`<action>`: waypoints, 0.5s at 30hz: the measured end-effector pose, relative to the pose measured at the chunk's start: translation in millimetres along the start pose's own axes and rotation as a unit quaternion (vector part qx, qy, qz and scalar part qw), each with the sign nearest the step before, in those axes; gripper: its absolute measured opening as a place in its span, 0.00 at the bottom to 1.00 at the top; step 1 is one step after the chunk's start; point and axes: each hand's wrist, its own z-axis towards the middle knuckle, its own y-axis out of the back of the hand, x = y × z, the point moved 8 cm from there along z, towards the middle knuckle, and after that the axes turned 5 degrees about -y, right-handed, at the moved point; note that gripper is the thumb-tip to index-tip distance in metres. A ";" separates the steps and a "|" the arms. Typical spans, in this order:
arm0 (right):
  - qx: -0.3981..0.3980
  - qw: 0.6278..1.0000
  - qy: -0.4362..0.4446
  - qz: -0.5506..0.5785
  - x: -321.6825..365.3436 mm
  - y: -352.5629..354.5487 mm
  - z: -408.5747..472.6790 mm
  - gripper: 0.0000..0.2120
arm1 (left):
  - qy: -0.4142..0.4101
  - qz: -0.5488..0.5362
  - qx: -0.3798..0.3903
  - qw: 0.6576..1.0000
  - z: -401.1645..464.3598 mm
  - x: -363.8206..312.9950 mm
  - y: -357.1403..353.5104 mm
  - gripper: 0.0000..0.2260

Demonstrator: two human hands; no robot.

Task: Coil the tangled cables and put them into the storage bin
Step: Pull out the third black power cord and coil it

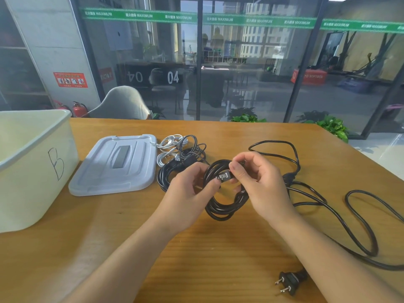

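While both hands work over the middle of the worktop [218, 248], a coiled black cable [225, 204] hangs between them, just off the wood surface. Left hand [188, 193]: fingers closed on the left side of the coil, thumb tip against the plug. Right hand [258, 182]: fingers pinched on the plug end [224, 176], which shows metal prongs; whether the plug is being tucked through the loops cannot be told from this angle.

Handling judgement: coil is light, round rubbery jacket, springy rather than limp, so the loops likely want to open if released. Best hold is across all the strands at one point, not on a single loop. Plug is hard moulded plastic, a sure pinch point.

A second black cable [328, 204] lies loose toward the right edge, long sweeping curves, its two-prong plug [288, 282] near the front edge. A tangle of thin white and black cables [179, 149] sits toward the far edge, just beside the lid [113, 165]; thinner, softer, likelier to knot.

Lid: pale grey plastic, flat, rounded corners, ribbed top. Storage bin [32, 171]: cream plastic, smooth walls, "B" hand-marked, open, at the left edge. Worktop: wood grain, matte.
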 end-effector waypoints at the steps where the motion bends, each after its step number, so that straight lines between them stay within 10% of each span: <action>1: 0.008 1.000 0.003 -0.002 1.1 -0.6 0.5 0.05 | -0.005 0.003 0.002 1.000 -0.4 -0.8 0.1 0.03; 15: 0.161 0.983 -0.006 -0.085 4.4 -16.3 -12.2 0.25 | 0.012 -0.035 -0.013 0.999 -1.4 -5.3 1.2 0.16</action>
